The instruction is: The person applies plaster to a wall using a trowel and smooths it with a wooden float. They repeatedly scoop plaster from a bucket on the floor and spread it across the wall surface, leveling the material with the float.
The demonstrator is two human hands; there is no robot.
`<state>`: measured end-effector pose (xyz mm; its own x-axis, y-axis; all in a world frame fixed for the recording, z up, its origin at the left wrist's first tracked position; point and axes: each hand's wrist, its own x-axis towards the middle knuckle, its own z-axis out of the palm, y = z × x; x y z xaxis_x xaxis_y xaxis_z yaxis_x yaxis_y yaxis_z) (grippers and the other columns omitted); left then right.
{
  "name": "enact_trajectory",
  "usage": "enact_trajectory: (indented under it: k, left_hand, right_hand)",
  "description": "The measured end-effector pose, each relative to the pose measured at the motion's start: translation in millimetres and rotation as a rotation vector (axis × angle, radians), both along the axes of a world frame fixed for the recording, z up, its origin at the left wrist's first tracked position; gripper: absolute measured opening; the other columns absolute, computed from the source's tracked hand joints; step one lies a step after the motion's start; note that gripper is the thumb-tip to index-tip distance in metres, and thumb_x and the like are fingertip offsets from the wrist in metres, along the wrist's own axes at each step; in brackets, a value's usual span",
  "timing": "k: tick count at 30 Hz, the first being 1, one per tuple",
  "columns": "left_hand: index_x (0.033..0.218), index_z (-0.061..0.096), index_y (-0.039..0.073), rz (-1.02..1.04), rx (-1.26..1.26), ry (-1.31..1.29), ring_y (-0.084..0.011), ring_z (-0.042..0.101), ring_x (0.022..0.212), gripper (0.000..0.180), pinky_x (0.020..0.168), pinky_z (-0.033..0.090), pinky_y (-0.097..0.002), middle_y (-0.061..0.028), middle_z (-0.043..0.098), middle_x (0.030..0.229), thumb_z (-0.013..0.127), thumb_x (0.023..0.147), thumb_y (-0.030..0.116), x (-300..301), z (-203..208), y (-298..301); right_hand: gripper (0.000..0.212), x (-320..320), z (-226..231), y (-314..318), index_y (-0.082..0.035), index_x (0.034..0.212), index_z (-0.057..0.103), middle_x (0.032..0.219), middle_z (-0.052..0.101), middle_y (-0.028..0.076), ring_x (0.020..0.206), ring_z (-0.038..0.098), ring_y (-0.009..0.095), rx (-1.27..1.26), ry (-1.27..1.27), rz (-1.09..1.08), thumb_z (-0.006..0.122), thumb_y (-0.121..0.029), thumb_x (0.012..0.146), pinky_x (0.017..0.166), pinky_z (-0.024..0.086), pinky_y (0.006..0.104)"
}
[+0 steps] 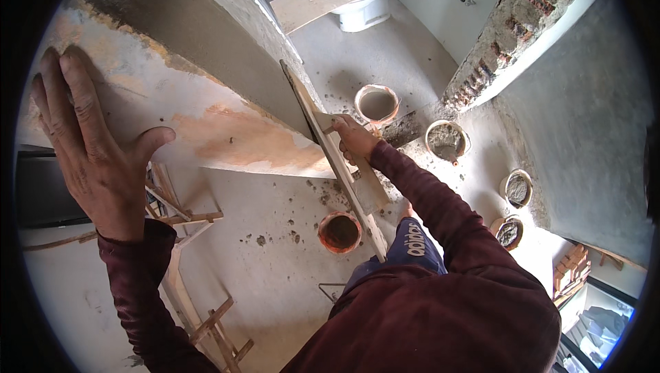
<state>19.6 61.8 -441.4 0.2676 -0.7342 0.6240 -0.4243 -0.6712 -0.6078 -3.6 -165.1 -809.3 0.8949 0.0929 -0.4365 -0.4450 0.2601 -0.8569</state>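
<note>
My left hand [96, 143] lies flat with fingers spread against a patchy, partly painted wall [227, 125] at the left. Its palm holds nothing. My right hand [356, 140] is wrapped round the grip of a long wooden plastering float [339, 167]. The float stands on edge, slanting from the wall's corner down toward my body. Its far part is by a strip of smooth, dark grey plaster [206, 36] above the painted area. Whether the float's face presses on the plaster cannot be made out from this angle.
Several buckets stand on the floor: one [339, 232] below the float, others [377, 103] [447, 140] to the right, some holding mortar. Mortar crumbs dot the floor. A wooden trestle [175, 270] is at left. Beyond are a toilet [364, 14] under a board and a broken brick edge [515, 26].
</note>
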Motion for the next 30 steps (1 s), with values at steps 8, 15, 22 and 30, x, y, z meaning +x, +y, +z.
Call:
enact_trajectory:
  k: [8,15,22,30]
  left_hand:
    - [0.152,0.024,0.009,-0.023,-0.008,-0.008,-0.0403,0.024,0.143,0.125,0.117,0.029,-0.0491,-0.0145,0.027,0.156,0.078,0.046,0.047,4,-2,-5]
    - [0.152,0.024,0.009,-0.012,0.029,-0.023,-0.0406,0.023,0.143,0.121,0.117,0.027,-0.0494,-0.0147,0.027,0.156,0.079,0.051,0.045,1,4,4]
    - [0.153,0.024,0.011,-0.002,0.012,-0.017,-0.0404,0.025,0.143,0.119,0.117,0.028,-0.049,-0.0142,0.026,0.157,0.08,0.053,0.043,0,0,0]
    - [0.153,0.024,0.011,-0.038,0.046,-0.042,-0.0406,0.023,0.143,0.123,0.116,0.029,-0.0492,-0.0143,0.026,0.157,0.079,0.05,0.048,3,0,-2]
  right_hand:
    - [0.043,0,20,-6,-0.014,0.132,0.04,0.067,0.048,0.006,0.048,0.05,0.015,0.008,0.043,0.029,0.043,-0.04,0.098,0.04,0.046,0.0329]
    - [0.05,-49,46,-5,-0.015,0.141,0.035,0.067,0.049,0.005,0.046,0.048,0.013,0.046,-0.239,0.068,0.044,-0.041,0.099,0.039,0.045,0.0317]
    - [0.044,-40,-35,-11,-0.02,0.136,0.04,0.065,0.047,0.004,0.044,0.048,0.014,0.03,0.097,-0.045,0.043,-0.043,0.099,0.038,0.045,0.0325]
    - [0.044,-28,-37,0,-0.013,0.132,0.041,0.068,0.049,0.007,0.047,0.051,0.016,0.054,0.06,-0.009,0.043,-0.04,0.097,0.039,0.047,0.0332]
